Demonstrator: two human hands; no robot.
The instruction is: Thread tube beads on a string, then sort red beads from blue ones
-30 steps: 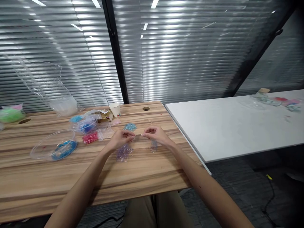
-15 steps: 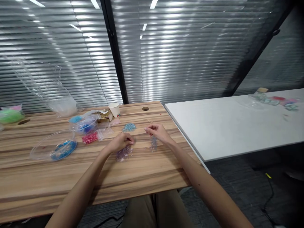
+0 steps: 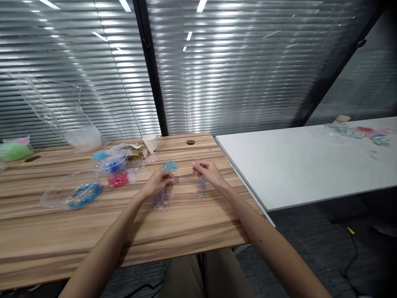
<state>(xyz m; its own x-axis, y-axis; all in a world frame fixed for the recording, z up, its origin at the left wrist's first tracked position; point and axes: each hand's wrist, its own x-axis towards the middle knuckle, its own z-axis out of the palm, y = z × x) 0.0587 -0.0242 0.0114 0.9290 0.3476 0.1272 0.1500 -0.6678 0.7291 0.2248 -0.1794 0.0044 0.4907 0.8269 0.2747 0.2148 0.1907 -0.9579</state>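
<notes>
My left hand (image 3: 159,182) is closed in a pinch above the far edge of a pile of clear purple tube beads (image 3: 161,200). What its fingertips hold is too small to make out. My right hand (image 3: 207,170) is also pinched, palm turned inward, just beyond a small pile of pale grey-blue tube beads (image 3: 201,188). Anything between those fingertips is too fine to name. A pile of light blue beads (image 3: 169,165) lies on the wooden table (image 3: 173,236) past the left hand.
At left are a clear round container (image 3: 51,205) with blue beads, a bag of red beads (image 3: 118,180), a clear tub (image 3: 102,165) with dark blue pieces, and a paper cup (image 3: 150,143). A white table (image 3: 297,165) adjoins on the right, with blurred items at its far end.
My left hand has risen slightly away from the purple beads. My right hand has shifted a little to the right and farther from me. The bead piles look the same.
</notes>
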